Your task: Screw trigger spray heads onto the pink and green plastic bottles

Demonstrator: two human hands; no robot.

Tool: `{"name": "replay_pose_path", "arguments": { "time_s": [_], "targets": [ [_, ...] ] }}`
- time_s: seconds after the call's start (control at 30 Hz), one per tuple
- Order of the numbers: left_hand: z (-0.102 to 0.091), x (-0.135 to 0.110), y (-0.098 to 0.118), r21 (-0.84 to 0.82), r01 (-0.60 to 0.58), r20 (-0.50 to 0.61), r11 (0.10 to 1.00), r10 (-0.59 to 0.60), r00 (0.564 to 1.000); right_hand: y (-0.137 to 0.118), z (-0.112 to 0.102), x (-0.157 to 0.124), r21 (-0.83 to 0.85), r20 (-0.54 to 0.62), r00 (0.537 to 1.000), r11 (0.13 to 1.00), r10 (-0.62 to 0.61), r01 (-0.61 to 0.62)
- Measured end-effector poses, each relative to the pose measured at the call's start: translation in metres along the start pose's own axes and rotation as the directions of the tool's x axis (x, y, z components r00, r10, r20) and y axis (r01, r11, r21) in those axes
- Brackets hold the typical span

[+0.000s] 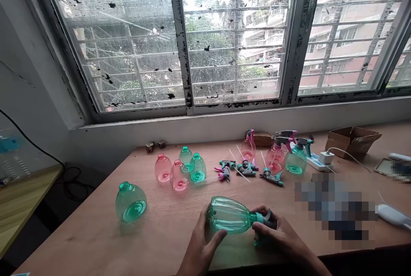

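Observation:
A green spray bottle lies sideways between my hands, just above the near part of the table. My left hand grips its base end, with the thumb along the lower side. At the neck end, my right hand is wrapped round the grey and teal spray head, and part of the trigger is hidden by the fingers. To the left, a green bottle without a head stands apart. Behind it are two pink bottles and two green bottles, all headless.
Loose spray heads with straws lie mid-table. Fitted spray bottles stand behind them, near a power strip and an open cardboard box. A blurred patch and a white object are at right. A window runs along the back.

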State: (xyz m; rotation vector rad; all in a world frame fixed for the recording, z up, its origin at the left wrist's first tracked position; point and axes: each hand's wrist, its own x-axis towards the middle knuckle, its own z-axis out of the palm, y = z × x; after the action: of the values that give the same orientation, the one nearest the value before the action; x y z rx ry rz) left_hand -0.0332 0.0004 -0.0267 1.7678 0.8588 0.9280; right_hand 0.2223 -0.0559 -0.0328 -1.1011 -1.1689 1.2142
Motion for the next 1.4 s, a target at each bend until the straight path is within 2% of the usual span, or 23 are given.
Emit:
{"name": "replay_pose_path", "arguments": {
  "time_s": [0.2, 0.43, 0.67, 0.97, 1.23, 1.4],
  "targets": [
    [0.001, -0.002, -0.006, 0.028, -0.065, 0.005, 0.997, 0.065, 0.998, -0.001, 0.001, 0.001, 0.014, -0.030, 1.000, 1.000, -0.008, 0.008],
    [0.001, 0.000, 0.005, -0.014, -0.001, -0.002, 1.000, 0.001, 1.000, 0.002, 0.003, 0.001, 0.029, -0.042, 0.999, 0.999, -0.013, 0.015],
    [0.000, 0.001, -0.004, 0.105, -0.037, -0.037, 0.994, 0.041, 0.998, 0.004, -0.001, 0.002, 0.030, -0.026, 1.000, 1.000, -0.004, 0.005],
    [0.001, 0.001, 0.011, -0.052, 0.012, 0.000, 0.999, -0.012, 1.000, 0.005, 0.002, 0.002, 0.035, -0.053, 0.998, 0.999, -0.023, 0.024],
    [0.002, 0.001, -0.003, 0.002, -0.034, -0.001, 0.999, 0.034, 0.999, 0.006, -0.004, 0.004, 0.014, -0.021, 1.000, 1.000, -0.018, 0.019],
    [0.001, 0.001, 0.000, -0.014, -0.032, -0.003, 0.999, 0.032, 0.999, 0.009, -0.003, 0.004, 0.031, -0.015, 0.999, 0.999, -0.028, 0.029]
  ]
}}
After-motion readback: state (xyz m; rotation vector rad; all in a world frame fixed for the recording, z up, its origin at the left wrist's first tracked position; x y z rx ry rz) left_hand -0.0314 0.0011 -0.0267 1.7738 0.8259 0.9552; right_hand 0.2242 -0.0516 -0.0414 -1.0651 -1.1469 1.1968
